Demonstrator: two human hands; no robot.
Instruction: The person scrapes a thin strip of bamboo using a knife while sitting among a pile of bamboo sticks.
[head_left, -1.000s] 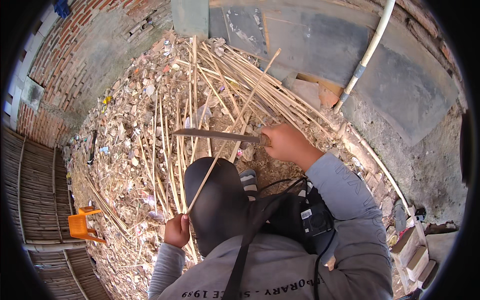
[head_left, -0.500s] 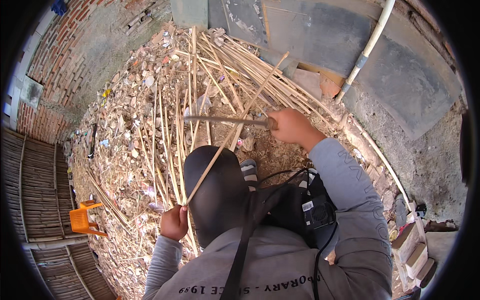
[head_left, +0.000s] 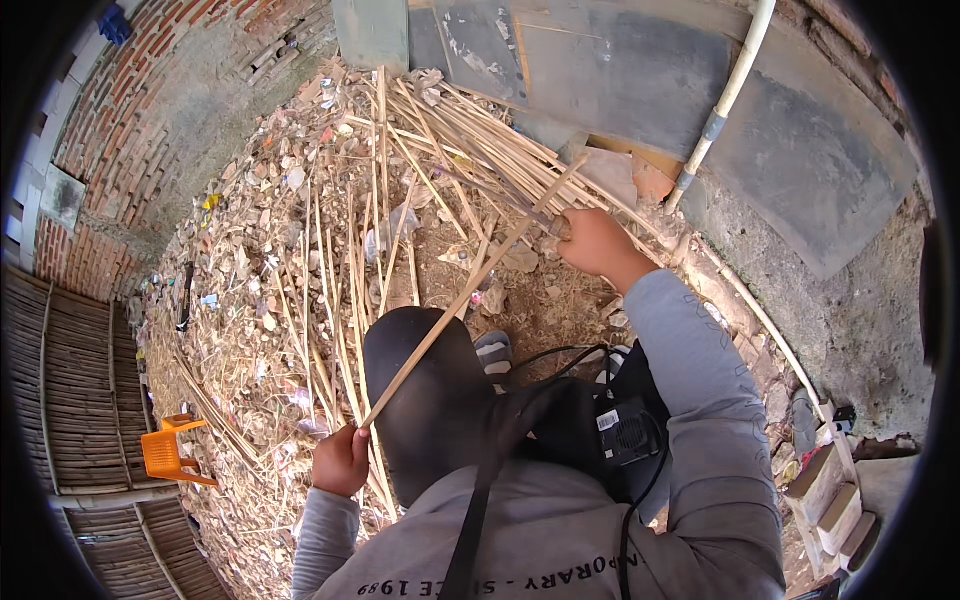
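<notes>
Currently, in the head view, the left hand [head_left: 341, 461] pinches the near end of a long pale strip [head_left: 430, 345] slanting across the black-clad knee [head_left: 425, 425]; the right hand [head_left: 596, 242] is wrapped around a knife [head_left: 520, 207], whose blade crosses the strip's far part.

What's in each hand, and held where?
Left hand: long thin stick, pinched at its near end. Right hand: long-bladed knife, gripped by its handle.
</notes>
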